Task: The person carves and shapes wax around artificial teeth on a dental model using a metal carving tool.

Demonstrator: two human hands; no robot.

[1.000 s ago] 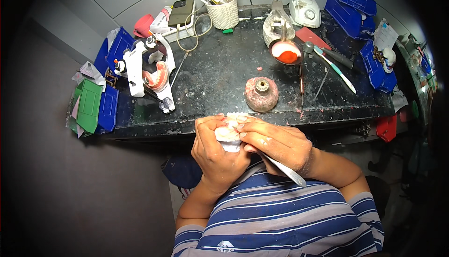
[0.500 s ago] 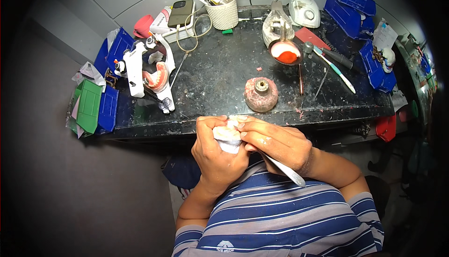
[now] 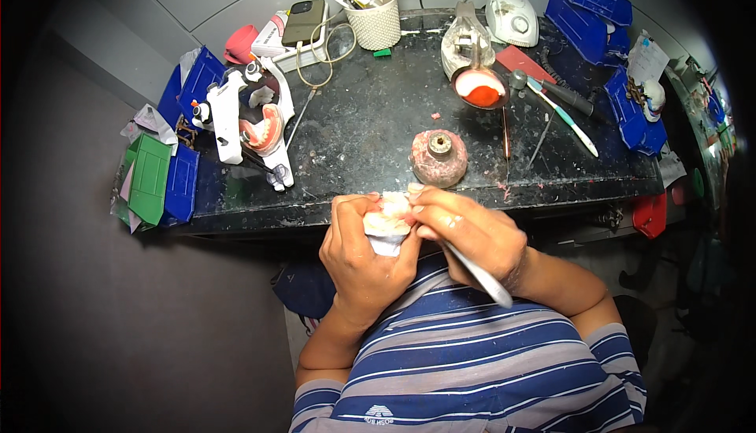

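Dark, cluttered surface is seen across the upper middle of the frame. Below its front edge, near frame centre, a pale dental cast is gripped by the curled left hand. A silver-handled tool is pinched by the right hand, tip hidden. Fine handwork on the cast is apparently in hand; steady support and light tool control seem called for.

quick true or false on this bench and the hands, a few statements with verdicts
1. The left hand holds a pale dental cast. True.
2. The right hand is empty. False: the right hand holds a grey-handled tool.
3. A toothbrush lies on the black bench. True.
4. The phone lies on the floor. False: the phone lies on a white box.
5. The green bin is left of the phone. True.
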